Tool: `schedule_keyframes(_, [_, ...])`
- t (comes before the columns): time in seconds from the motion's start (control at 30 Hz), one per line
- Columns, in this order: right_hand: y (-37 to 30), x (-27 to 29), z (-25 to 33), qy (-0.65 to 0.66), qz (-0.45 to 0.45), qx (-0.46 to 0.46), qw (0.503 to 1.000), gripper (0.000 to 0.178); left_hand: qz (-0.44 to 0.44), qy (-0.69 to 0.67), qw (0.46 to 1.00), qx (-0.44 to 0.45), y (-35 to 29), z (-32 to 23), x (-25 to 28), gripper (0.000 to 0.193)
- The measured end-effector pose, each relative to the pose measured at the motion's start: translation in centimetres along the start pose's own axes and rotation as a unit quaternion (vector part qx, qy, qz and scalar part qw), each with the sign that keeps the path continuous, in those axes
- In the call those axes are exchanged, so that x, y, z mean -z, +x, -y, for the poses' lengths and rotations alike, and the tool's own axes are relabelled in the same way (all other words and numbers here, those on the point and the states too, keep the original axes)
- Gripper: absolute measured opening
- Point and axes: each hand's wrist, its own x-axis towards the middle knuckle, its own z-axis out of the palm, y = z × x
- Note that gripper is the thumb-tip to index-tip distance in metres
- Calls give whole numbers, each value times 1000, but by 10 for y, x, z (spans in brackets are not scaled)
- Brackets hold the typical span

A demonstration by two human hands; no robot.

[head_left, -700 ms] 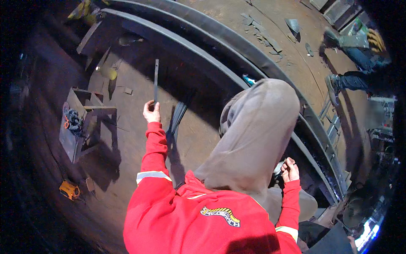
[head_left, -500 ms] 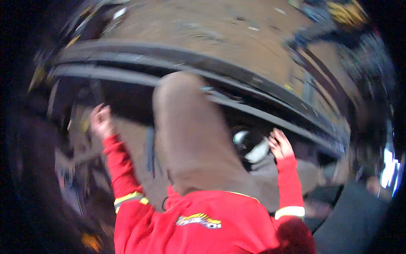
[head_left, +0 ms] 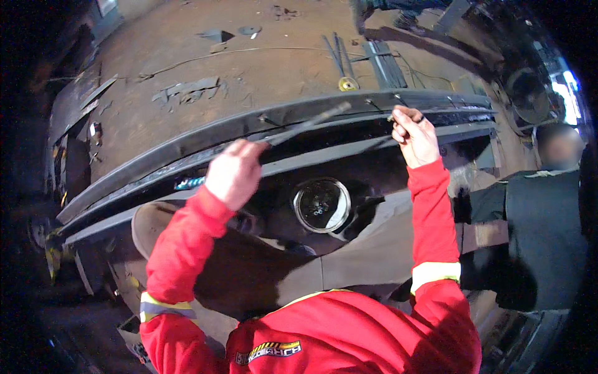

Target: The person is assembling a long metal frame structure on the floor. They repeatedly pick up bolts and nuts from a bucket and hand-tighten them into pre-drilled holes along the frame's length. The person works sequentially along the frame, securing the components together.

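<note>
My left hand (head_left: 235, 173) is closed round the end of a slim metal bar-like tool (head_left: 308, 124), blurred, which points up and right over a long dark metal beam (head_left: 205, 140). My right hand (head_left: 413, 132) is raised at the beam's right part, thumb and fingers pinched on a small metal piece (head_left: 390, 118) that looks like a bolt. Several bolts (head_left: 268, 119) stick out along the beam's far flange. Between my legs and the beam sits a round tin (head_left: 301, 215) with small dark hardware inside.
A person in dark clothing (head_left: 542, 237) is close on my right. Metal strips (head_left: 385, 65), a thin cable (head_left: 230, 51), a disc (head_left: 250, 30) and scraps (head_left: 190, 88) lie on the brown floor beyond the beam. Another person's legs (head_left: 405, 12) show at the top.
Both hands have risen over the beam. The left now holds the bar-like tool and the right pinches a small piece; both looked empty before. My view has turned, bringing the tin into full sight.
</note>
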Motion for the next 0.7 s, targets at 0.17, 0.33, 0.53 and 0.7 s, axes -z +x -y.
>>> schedule_keyframes(0.17, [27,20,3,-109,-45,-17,993,11,27,-17,997,-67,13,-4,-94,34])
schedule_keyframes(0.33, [57,63,-11,-349,-53,-65,933,16,33,-39,995,-91,25,-4,-133,35])
schedule_keyframes(0.53, [77,98,-59,-565,2,-17,825,17,75,-1,993,-94,38,-6,-145,41])
schedule_keyframes(0.7, [69,87,-64,-639,28,-5,768,19,65,-2,992,-109,43,-4,-153,40])
